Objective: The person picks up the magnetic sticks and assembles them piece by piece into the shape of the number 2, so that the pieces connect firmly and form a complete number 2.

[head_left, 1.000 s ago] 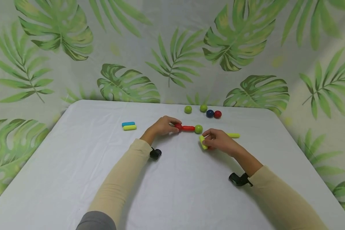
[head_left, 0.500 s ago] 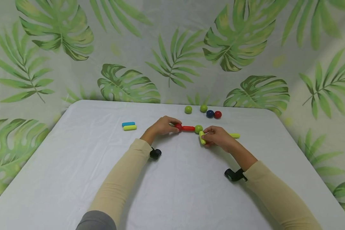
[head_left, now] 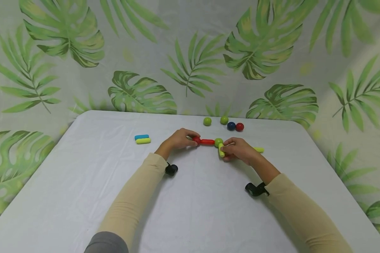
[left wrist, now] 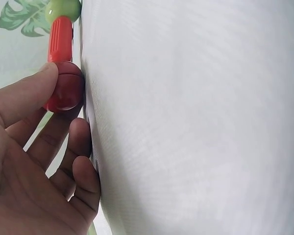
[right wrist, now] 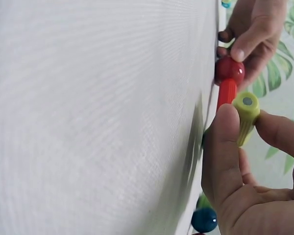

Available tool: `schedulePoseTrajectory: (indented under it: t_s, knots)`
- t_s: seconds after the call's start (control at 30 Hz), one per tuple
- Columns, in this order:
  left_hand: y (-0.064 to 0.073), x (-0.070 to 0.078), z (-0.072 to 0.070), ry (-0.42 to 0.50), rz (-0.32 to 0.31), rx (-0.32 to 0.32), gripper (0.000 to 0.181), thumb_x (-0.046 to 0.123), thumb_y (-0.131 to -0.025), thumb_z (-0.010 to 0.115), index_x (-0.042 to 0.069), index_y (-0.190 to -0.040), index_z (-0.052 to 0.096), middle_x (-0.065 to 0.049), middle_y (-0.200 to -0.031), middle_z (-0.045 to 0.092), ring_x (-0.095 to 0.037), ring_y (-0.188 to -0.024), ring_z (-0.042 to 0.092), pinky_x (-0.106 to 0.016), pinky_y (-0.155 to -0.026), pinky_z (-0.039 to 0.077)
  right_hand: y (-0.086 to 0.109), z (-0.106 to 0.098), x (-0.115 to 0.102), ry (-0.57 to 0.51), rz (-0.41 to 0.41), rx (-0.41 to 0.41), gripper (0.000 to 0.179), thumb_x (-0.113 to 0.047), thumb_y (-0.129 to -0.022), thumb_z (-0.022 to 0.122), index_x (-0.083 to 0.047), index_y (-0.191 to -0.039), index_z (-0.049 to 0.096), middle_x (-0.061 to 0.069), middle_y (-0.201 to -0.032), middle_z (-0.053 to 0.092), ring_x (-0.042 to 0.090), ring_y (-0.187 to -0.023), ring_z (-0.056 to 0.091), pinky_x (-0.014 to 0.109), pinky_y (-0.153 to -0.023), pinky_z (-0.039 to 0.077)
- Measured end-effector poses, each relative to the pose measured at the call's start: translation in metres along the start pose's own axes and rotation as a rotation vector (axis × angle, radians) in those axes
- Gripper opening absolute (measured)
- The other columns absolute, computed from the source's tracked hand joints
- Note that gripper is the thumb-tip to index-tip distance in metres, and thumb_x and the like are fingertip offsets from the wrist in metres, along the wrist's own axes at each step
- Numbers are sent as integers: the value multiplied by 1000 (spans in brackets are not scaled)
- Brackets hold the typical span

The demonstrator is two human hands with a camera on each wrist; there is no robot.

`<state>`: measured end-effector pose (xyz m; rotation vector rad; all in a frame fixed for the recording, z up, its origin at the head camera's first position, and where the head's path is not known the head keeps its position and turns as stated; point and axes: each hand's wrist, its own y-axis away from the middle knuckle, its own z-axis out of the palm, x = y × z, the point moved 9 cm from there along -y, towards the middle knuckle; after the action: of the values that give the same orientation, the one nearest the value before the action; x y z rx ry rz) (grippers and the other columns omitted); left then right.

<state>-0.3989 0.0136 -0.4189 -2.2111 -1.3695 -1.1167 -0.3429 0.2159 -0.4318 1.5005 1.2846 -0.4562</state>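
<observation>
My left hand [head_left: 179, 139] pinches a shiny red ball [left wrist: 67, 90] between thumb and fingers on the white table. From that ball a short red rod [head_left: 207, 142] runs right to a green ball [head_left: 217, 141], all in one line. A yellow-green rod [head_left: 221, 150] is pinched between the thumb and fingers of my right hand [head_left: 239, 150]. Its far end meets the near side of the green ball in the head view; whether they truly touch I cannot tell. A grey disc shows in the near end of this rod [right wrist: 247, 102] in the right wrist view.
At the back stand two green balls [head_left: 207, 121], a dark blue ball [head_left: 231, 126] and a red ball [head_left: 239, 127]. Left lie a blue rod [head_left: 141, 137] and a yellow rod [head_left: 143, 141], side by side. Another yellow rod [head_left: 259, 149] lies behind my right hand, partly hidden.
My right hand has moved left and away from me, bringing the yellow-green rod up to the green ball and turning it more upright in view. The left hand stays on the red ball.
</observation>
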Motion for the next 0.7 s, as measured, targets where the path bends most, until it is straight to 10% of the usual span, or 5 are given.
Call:
schedulePoseTrajectory:
  t_s: [0.7]
  knots:
    - [2, 1, 0, 9, -16, 8, 41, 19, -91, 71, 19, -132, 65, -5, -135, 64, -21, -121, 52, -39, -106, 43, -3, 2, 3, -17, 42, 4, 43, -23, -101, 57, -2, -136, 43, 10, -110, 62, 10, -77, 65, 21, -75, 58]
